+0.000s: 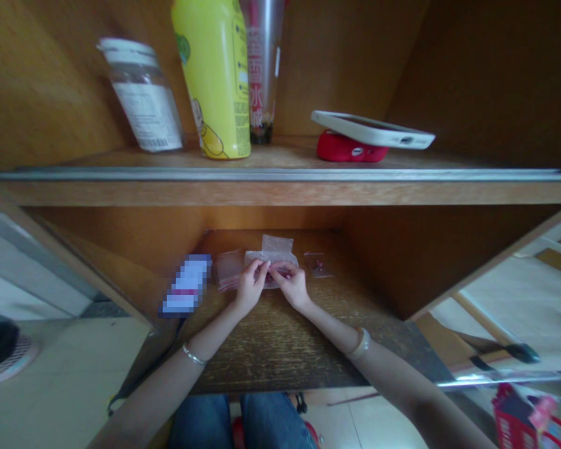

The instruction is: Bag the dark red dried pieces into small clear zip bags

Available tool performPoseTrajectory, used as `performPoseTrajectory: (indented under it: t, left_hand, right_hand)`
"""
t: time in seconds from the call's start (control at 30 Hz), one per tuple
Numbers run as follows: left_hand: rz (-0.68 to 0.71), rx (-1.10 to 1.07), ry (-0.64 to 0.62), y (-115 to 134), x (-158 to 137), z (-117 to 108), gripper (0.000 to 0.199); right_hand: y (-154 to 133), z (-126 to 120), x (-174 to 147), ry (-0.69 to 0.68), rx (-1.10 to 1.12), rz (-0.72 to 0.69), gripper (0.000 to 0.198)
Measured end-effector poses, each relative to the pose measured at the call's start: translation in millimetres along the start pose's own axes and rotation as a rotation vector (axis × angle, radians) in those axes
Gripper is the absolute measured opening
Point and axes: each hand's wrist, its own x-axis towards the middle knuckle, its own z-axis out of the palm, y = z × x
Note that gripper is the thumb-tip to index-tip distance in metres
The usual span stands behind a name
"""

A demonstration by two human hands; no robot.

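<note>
My left hand (250, 287) and my right hand (293, 287) meet at the middle of the wooden desk, fingertips almost touching. Both are closed in a pinch; whatever sits between the fingers is too small to make out. Under and behind them lies a clear plastic bag (277, 244) on a pale, crumpled wrapping, with small dark red pieces partly hidden by my right fingers. Left of my left hand is a stack of clear zip bags (229, 267) with reddish edges. To the right of my right hand rests a small clear bag (318, 265) holding a few red bits.
A phone (187, 284) with a cable lies at the desk's left. On the shelf above stand a white-lidded jar (144, 100), a yellow bottle (219, 81) and a clear cup (263, 75). A white phone (374, 130) leans on a red case (350, 148). Side walls enclose the desk.
</note>
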Motion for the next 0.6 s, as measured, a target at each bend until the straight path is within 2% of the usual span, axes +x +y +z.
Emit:
performPoseTrajectory:
  t: [0.23,0.5,0.6]
  left_hand:
    - [0.049,0.161,0.114,-2.8,-1.7,-2.0,0.029]
    - [0.087,0.241,0.209,-1.0,-1.5,-2.9,0.031]
    - [0.092,0.239,0.194,0.8,-1.3,-4.3,0.032]
  right_hand:
    - [-7.8,0.7,-5.5,0.010,-0.133,-0.139,0.021]
    - [-4.0,-1.8,-5.9,-0.079,-0.066,-0.108,0.030]
    - [-3.4,-3.0,-6.9,-0.107,-0.037,-0.093,0.033]
